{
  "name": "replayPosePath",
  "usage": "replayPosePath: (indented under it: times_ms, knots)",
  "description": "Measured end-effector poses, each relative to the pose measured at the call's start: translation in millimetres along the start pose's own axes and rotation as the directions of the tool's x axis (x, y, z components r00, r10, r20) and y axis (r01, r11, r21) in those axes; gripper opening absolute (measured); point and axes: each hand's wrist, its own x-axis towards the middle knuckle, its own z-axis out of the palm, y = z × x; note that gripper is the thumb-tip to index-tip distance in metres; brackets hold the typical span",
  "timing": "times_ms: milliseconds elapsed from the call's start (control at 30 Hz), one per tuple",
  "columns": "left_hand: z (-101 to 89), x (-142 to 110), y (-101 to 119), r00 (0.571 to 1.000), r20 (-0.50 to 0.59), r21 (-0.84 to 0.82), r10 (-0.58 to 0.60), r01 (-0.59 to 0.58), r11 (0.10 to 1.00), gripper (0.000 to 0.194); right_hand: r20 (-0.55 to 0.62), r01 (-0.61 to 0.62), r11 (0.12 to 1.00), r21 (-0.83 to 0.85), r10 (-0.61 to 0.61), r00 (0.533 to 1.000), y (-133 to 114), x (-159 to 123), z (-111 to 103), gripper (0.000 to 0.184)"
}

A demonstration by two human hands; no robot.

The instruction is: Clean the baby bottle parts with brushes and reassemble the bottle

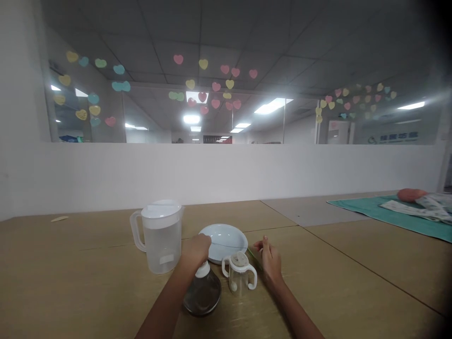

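My left hand (198,248) is closed around the top of a squat, dark see-through bottle (202,294) with a white collar; its fingers hide the cap. To the right of the bottle stands a small clear cup (239,278) with two white handles and a white lid. My right hand (270,261) is beside this cup, fingers curled and thumb up. A thin green stick (253,258) reaches toward its palm; whether the fingers grip it is hidden. Behind the cup sits a pale blue-white bowl (222,230), with a thin dark line across it.
A translucent lidded pitcher (162,245) stands left of my left hand, its handle pointing left. At the far right, a teal cloth (374,214) carries a patterned cloth and a reddish object (411,195). A white wall (212,172) with windows borders the wooden table (88,282).
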Motion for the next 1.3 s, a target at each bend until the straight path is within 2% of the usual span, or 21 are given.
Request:
replayPosePath:
  times_ms: [67,100,133,167,200,233,267,300,333,433,600,667,767,867,933,1000,1100,1133,1167,1233,1300]
  knots:
    - [-20.7,-8.5,8.3,1.000,-0.003,0.034,0.015,-0.015,0.999,0.012,-0.081,0.158,0.986,-0.050,-0.161,0.984,-8.3,-3.4,-5.1,0.059]
    - [-29.6,-13.0,15.4,0.999,-0.013,0.043,0.045,-0.044,0.998,0.018,-0.085,0.303,0.950,-0.079,-0.310,0.947,-13.2,-6.3,-7.0,0.051]
    - [-36.9,-17.6,24.2,0.994,-0.027,0.065,0.106,-0.104,0.993,0.021,-0.070,0.477,0.872,-0.107,-0.485,0.872,-18.6,-9.8,-8.2,0.041]
    - [-41.9,-21.8,34.0,0.985,-0.062,0.081,0.163,-0.158,0.984,0.024,-0.045,0.653,0.746,-0.132,-0.663,0.748,-24.3,-13.9,-8.5,0.032]
    - [-44.7,-25.4,44.4,0.975,-0.088,0.093,0.203,-0.195,0.976,0.027,-0.034,0.796,0.582,-0.165,-0.810,0.585,-30.1,-18.3,-7.7,0.031]
    - [-45.4,-28.2,54.4,0.962,-0.103,0.104,0.252,-0.241,0.965,0.029,-0.036,0.871,0.443,-0.213,-0.895,0.446,-35.7,-22.5,-6.2,0.039]
    - [-44.5,-30.3,63.6,0.944,-0.093,0.120,0.318,-0.306,0.944,0.030,-0.031,0.905,0.347,-0.245,-0.936,0.351,-40.8,-26.3,-4.2,0.049]
    - [-42.5,-31.6,71.4,0.924,-0.072,0.148,0.376,-0.363,0.920,0.030,-0.014,0.921,0.292,-0.257,-0.954,0.299,-45.0,-29.2,-2.1,0.057]
    - [-40.3,-32.5,77.5,0.911,-0.066,0.192,0.406,-0.388,0.902,0.031,-0.007,0.925,0.276,-0.260,-0.959,0.284,-48.2,-30.9,-0.2,0.060]
    - [-37.3,-36.1,86.9,0.866,-0.045,0.317,0.499,-0.461,0.829,0.028,0.018,0.932,0.260,-0.253,-0.962,0.274,-50.1,-28.7,1.2,0.054]
    - [-43.1,-52.3,93.6,0.724,-0.021,0.390,0.690,-0.629,0.672,0.014,-0.020,0.958,0.180,-0.221,-0.983,0.180,-38.9,-14.6,-4.6,0.048]
    - [-44.8,-59.5,97.2,0.700,-0.003,0.415,0.714,-0.648,0.638,0.014,-0.018,0.963,0.160,-0.215,-0.987,0.160,-33.2,-11.0,-6.0,0.042]
    - [-46.8,-67.6,100.5,0.677,0.007,0.438,0.736,-0.664,0.606,0.017,-0.028,0.959,0.168,-0.228,-0.986,0.166,-24.5,-8.3,-6.9,0.030]
    - [-49.7,-72.2,99.9,0.643,-0.004,0.387,0.766,-0.706,0.594,0.024,-0.029,0.957,0.168,-0.236,-0.986,0.165,-18.0,-6.7,-7.4,0.021]
    - [-52.0,-73.6,98.6,0.637,-0.017,0.316,0.771,-0.728,0.608,0.026,-0.032,0.958,0.164,-0.237,-0.986,0.161,-16.5,-6.4,-7.3,0.018]
    - [-54.2,-72.8,97.0,0.649,-0.022,0.246,0.760,-0.733,0.633,0.028,-0.042,0.963,0.147,-0.225,-0.989,0.141,-17.7,-6.9,-6.9,0.019]
    - [-55.9,-64.9,93.2,0.727,-0.030,0.184,0.686,-0.671,0.718,0.024,-0.029,0.972,0.133,-0.192,-0.991,0.130,-22.3,-8.5,-7.2,0.031]
    - [-55.7,-60.4,91.2,0.763,-0.049,0.166,0.644,-0.630,0.759,0.024,-0.015,0.970,0.152,-0.190,-0.988,0.152,-23.6,-8.9,-7.8,0.037]
    - [-54.9,-55.2,88.8,0.798,-0.073,0.143,0.599,-0.586,0.798,0.025,-0.002,0.961,0.191,-0.202,-0.981,0.195,-24.2,-9.1,-8.5,0.041]
    - [-51.1,-43.9,83.4,0.850,-0.118,0.080,0.514,-0.508,0.858,0.030,-0.017,0.912,0.313,-0.264,-0.947,0.320,-23.4,-9.4,-10.0,0.044]
    - [-44.2,-33.0,78.0,0.879,-0.116,0.020,0.462,-0.463,0.886,0.033,-0.089,0.829,0.451,-0.330,-0.889,0.448,-20.3,-9.6,-10.9,0.043]
